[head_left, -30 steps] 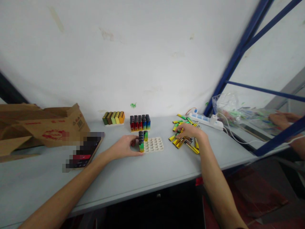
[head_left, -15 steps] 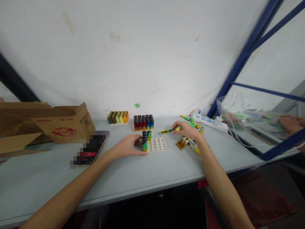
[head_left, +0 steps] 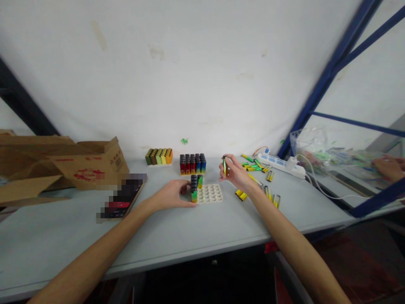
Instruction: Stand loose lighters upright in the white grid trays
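Observation:
A white tray with round holes lies on the table. Several green-yellow lighters stand upright along its left side. My left hand is curved round the tray's left end, thumb and fingers apart beside the lighters, gripping the tray's edge. Above and right of the tray, my right hand pinches one lighter, held upright. Loose yellow and green lighters lie scattered to the right, partly hidden by my right forearm.
Filled blocks of red-blue lighters and green-orange lighters stand near the wall. A cardboard box and a phone are on the left. At right are a power strip, a blue frame and another person's hand.
My right hand has lifted a lighter from the pile, moved left toward the tray and turned it upright. The loose lighters lie more spread out. My left hand keeps its place at the tray.

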Available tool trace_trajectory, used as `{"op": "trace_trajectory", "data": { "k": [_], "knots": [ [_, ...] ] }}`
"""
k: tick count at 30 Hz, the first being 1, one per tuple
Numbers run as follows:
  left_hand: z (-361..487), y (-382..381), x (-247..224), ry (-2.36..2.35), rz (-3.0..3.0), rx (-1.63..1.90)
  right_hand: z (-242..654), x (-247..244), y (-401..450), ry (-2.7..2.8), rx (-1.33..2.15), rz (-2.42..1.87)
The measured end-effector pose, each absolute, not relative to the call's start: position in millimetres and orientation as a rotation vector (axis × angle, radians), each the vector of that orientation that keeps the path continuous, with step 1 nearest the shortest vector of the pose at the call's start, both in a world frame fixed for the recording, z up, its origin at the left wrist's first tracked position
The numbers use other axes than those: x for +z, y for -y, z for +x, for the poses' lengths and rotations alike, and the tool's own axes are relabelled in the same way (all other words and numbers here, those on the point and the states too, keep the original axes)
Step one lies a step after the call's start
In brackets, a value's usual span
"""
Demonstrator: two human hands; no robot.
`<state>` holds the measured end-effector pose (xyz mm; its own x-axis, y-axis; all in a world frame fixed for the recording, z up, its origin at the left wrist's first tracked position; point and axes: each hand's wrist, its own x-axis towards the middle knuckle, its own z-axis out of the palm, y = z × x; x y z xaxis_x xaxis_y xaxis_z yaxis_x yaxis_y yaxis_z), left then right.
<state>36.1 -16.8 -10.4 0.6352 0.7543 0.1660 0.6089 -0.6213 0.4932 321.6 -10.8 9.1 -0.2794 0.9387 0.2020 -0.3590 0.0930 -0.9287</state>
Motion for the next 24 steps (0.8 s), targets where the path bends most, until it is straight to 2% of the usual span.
{"op": "trace_trajectory", "data": {
  "k": [5, 14, 24],
  "knots": [
    [36.4, 16.7, -11.6, -1.087, 2.482, 0.501, 302.2, 1.7, 12.0, 1.319, 1.276, -0.781],
    [36.4, 16.8, -11.9, -1.069, 2.487, 0.513, 296.7, -21.7, 5.3, 1.545, 0.617, -1.195],
    [36.1, 16.4, -12.2, -1.070, 2.488, 0.519, 291.0, -22.1, 7.7, 1.594, 0.630, -1.161]
  ]
}}
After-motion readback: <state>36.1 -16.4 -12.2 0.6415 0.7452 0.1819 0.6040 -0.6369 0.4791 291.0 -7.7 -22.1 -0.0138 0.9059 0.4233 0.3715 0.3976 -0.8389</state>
